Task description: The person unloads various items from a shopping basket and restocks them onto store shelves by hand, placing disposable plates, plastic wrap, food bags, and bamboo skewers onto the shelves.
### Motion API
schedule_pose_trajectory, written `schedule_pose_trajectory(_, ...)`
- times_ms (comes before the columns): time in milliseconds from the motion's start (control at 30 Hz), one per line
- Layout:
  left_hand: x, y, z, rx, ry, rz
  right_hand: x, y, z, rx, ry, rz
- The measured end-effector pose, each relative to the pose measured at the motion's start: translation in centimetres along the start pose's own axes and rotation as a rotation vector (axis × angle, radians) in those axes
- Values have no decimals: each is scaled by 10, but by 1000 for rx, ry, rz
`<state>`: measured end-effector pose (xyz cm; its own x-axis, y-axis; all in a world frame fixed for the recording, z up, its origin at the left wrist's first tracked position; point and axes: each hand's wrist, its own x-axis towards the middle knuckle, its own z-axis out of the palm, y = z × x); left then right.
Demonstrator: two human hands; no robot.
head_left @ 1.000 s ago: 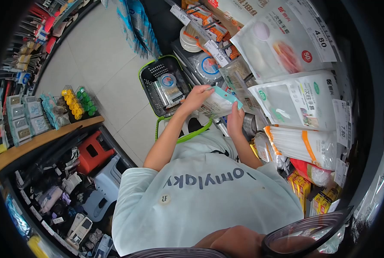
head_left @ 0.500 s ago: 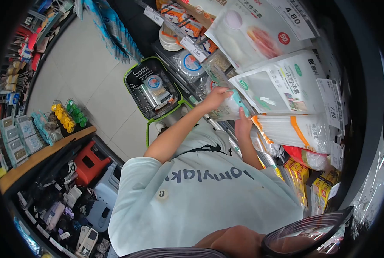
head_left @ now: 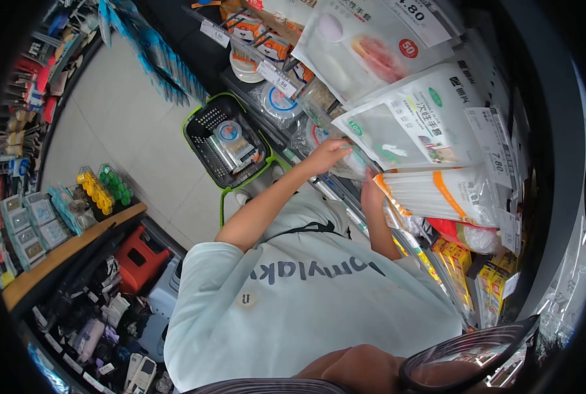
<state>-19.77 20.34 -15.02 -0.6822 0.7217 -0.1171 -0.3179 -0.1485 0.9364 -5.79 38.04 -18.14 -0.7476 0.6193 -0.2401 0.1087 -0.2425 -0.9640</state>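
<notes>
My left hand (head_left: 327, 156) is closed on the upper edge of a clear packet (head_left: 352, 164) with a teal strip, just in front of the hanging goods. My right hand (head_left: 372, 192) is at the packet's right end, thumb up against it; its other fingers are mostly hidden. Right beside it hangs a clear pack with orange bands (head_left: 431, 192). Above the hands hangs a white bag of disposable gloves (head_left: 408, 125). A black basket with a green rim (head_left: 189, 134) stands on the floor to the left, with clear packages (head_left: 232, 141) inside.
Blue packets (head_left: 152, 56) hang at the upper left. At the lower left, a wooden shelf edge (head_left: 76, 248) runs above a red plastic stool (head_left: 137, 259) and assorted goods. Yellow boxes (head_left: 454, 262) sit low on the right rack. Tiled floor (head_left: 119, 118) shows beside the basket.
The view has shifted, so the basket and racks appear further left. Both hands have moved with the packet closer to the hanging glove bags and the orange-banded pack.
</notes>
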Motion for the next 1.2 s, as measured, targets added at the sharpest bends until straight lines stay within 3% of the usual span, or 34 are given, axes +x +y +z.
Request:
schedule_pose_trajectory(67, -10, 7, -4, 76, -45, -62, -10, -5, -2, -119, 6, 8)
schedule_pose_trajectory(133, -17, 17, -1, 67, -53, 5, -13, 3, -16, -317, -25, 147)
schedule_pose_trajectory(267, -6, 14, 9, 8, 4, 51, -17, -1, 0, -286, 41, 144)
schedule_pose_trajectory(333, 1, 12, 15, -25, 66, 146, -17, -1, 16, 100, 184, -25)
schedule_pose_trajectory(467, 5, 11, 20, 38, 58, 66, -11, 4, 0, -105, 214, 133)
schedule_pose_trajectory(533, 13, 6, 20, 16, 35, 62, -1, 12, -1, 178, 181, -52)
schedule_pose_trajectory(667, 12, 9, 20, 57, 94, 119, 7, 11, 2, 260, 131, -141)
schedule_pose_trajectory(767, 16, 2, 17, -13, 110, 60, 21, 46, -19, 252, 146, -86)
schedule_pose_trajectory(833, 21, -3, 15, 6, 123, 112, 42, 89, -44, -53, 112, -177)
schedule_pose_trajectory(967, 27, -6, 13, 101, 158, 95, 67, 142, -66, 233, 86, -152)
schedule_pose_trajectory(1033, 35, -14, 13, 253, 275, 296, 74, 152, -68, 239, 103, -221)
schedule_pose_trajectory(1067, 39, -18, 15, 255, 272, 299, 75, 155, -73, 241, 104, -225)
schedule_pose_trajectory(1133, 48, -27, 17, 315, 368, 220, 55, 110, -58, -1114, 155, -146)
schedule_pose_trajectory(1167, 48, -26, 17, 316, 366, 224, 41, 77, -39, -1112, 157, -150)
schedule_pose_trajectory(1200, 48, -23, 17, 399, 376, 185, 23, 43, -11, -802, 222, -93)
